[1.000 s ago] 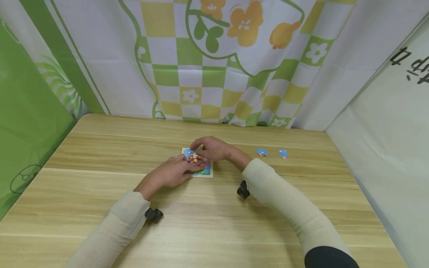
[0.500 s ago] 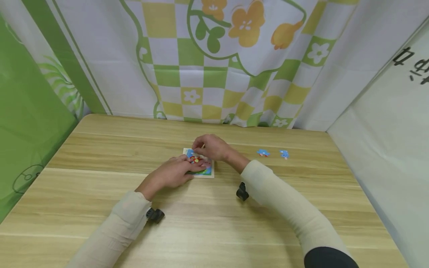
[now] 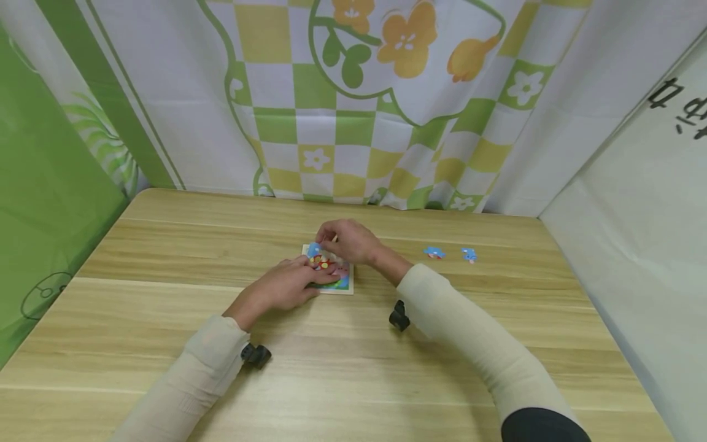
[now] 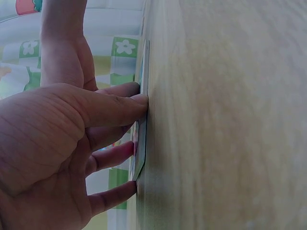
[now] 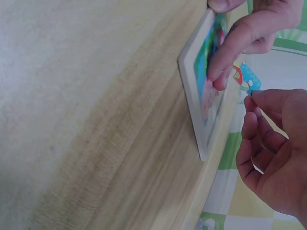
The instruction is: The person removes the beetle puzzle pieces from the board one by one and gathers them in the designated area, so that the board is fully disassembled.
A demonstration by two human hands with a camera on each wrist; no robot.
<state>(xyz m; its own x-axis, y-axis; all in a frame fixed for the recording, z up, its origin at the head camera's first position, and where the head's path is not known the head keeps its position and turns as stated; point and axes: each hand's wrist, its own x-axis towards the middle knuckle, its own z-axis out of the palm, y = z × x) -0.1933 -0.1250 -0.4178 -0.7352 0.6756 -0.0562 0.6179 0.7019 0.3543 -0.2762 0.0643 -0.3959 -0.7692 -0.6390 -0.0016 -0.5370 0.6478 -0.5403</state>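
My left hand (image 3: 282,283) lies with its fingers spread over a small jigsaw puzzle in a pale frame (image 5: 189,91). Its fingers press on the picture, and the thumb (image 4: 120,109) touches the frame's near edge. A blue puzzle piece with white dots and a red-edged end (image 5: 250,78) is pinched between thumb and index finger of my right hand (image 3: 353,241). This piece stands tilted up over the puzzle's far left part. Pink, green and red parts of the picture show between the left fingers; the rest is hidden under the hands.
Two loose blue puzzle pieces lie to the right, one (image 3: 434,252) nearer the hand and another (image 3: 469,255) farther off. The wooden table (image 3: 342,374) ends at a checked curtain (image 3: 353,129) behind. Small black cameras (image 3: 256,355) hang under both wrists.
The right hand has risen slightly, and the blue piece in its fingers now tilts up from the puzzle's far left part. The left hand stays on the puzzle.
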